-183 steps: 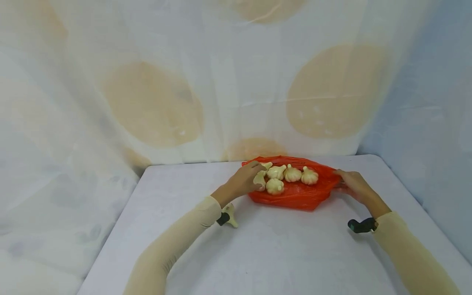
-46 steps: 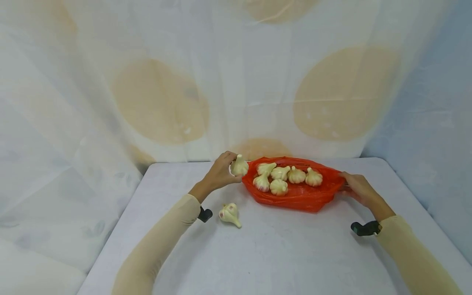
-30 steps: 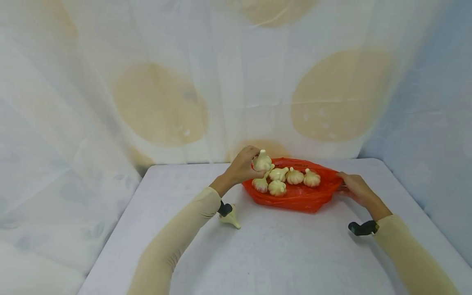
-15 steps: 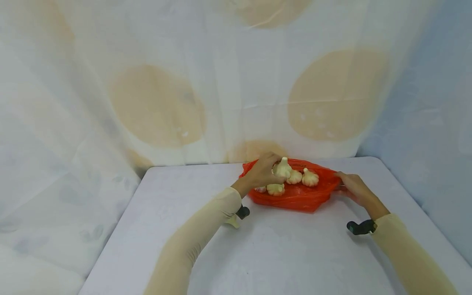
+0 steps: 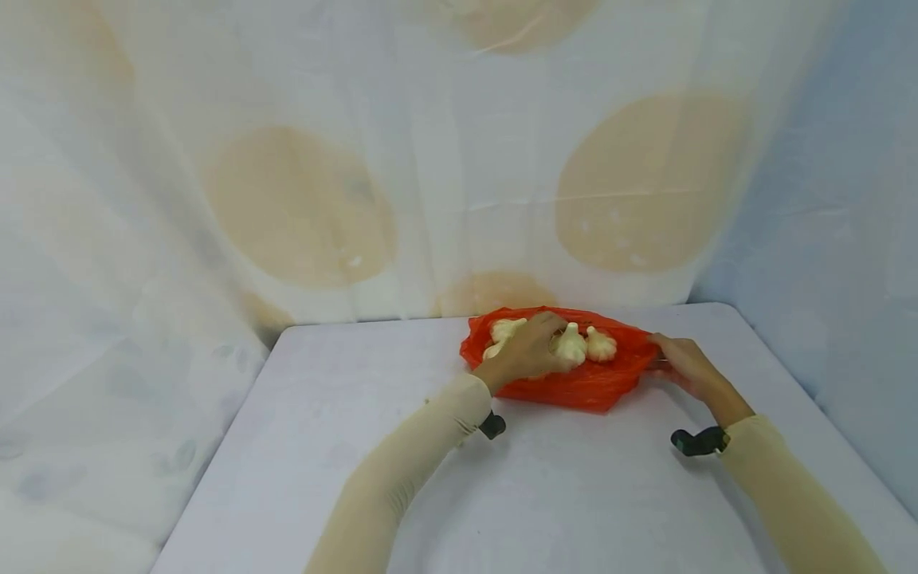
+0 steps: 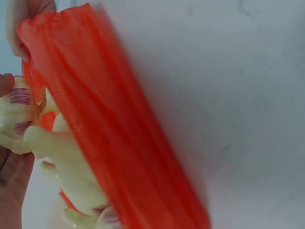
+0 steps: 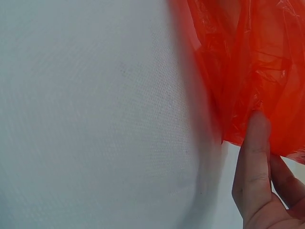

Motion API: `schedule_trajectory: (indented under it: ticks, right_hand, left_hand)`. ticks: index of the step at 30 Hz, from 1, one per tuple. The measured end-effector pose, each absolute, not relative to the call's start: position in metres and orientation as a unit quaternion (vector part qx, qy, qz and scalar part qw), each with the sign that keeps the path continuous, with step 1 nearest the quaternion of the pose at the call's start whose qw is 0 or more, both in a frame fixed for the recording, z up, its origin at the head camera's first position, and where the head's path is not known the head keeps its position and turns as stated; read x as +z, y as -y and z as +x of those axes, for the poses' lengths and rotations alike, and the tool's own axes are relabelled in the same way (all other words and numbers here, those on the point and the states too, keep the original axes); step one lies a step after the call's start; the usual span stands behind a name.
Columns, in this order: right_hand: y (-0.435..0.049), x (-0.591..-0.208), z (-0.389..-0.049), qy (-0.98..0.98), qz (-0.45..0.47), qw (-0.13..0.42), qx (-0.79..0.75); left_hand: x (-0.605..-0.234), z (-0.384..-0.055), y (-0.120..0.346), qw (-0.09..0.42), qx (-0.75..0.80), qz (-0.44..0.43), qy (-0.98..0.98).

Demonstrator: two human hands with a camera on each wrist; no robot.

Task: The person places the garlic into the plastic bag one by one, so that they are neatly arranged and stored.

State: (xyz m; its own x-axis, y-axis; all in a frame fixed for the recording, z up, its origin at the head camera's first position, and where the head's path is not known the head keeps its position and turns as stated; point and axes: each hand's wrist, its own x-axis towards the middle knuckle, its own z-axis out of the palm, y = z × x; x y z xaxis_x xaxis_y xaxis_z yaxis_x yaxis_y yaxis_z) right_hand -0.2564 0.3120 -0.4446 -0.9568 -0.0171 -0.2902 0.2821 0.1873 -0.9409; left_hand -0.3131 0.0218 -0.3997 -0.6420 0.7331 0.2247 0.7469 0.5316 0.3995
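A red plastic bag [image 5: 566,391] lies open toward the back of the table, with several garlic bulbs inside. My left hand [image 5: 529,352] reaches over the bag and holds a garlic bulb [image 5: 571,346] by its sides; in the left wrist view this bulb [image 6: 16,117] shows purple streaks between thumb and fingers. Just right of it sits another garlic bulb [image 5: 601,345], and one more bulb [image 5: 505,328] shows to the left of the hand. My right hand [image 5: 686,366] grips the bag's right end; in the right wrist view its fingers [image 7: 257,167] lie against the red plastic.
A loose garlic bulb on the table is almost wholly covered by my left forearm [image 5: 416,462]. The white table [image 5: 574,494] reaches back to a pale hanging cloth [image 5: 459,199] with tan spots. A bluish cloth [image 5: 839,239] hangs along the right side.
Over the last second and a half my left hand has carried the garlic bulb rightward from the bag's left edge, lowering it among the other bulbs. My right hand keeps hold of the bag.
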Motion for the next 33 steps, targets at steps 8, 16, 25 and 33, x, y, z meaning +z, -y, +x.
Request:
schedule_trajectory:
  ticks: [8, 16, 25, 33]
  right_hand:
    - [-0.311, -0.446, -0.254, -0.757, 0.095, 0.124, -0.634]
    - [-0.312, -0.446, -0.250, -0.761, 0.090, 0.118, -0.632]
    - [-0.312, -0.445, -0.248, -0.765, 0.094, 0.118, -0.627]
    - [-0.314, -0.444, -0.246, -0.758, 0.092, 0.113, -0.636]
  left_hand:
    - [-0.411, -0.309, -0.025, -0.006, -0.247, -0.415, 0.876]
    - [-0.415, -0.306, -0.026, -0.007, -0.221, -0.434, 0.873]
    - [-0.427, -0.306, -0.028, 0.006, -0.183, -0.450, 0.874]
    - [-0.433, -0.308, -0.031, 0.017, -0.166, -0.469, 0.867]
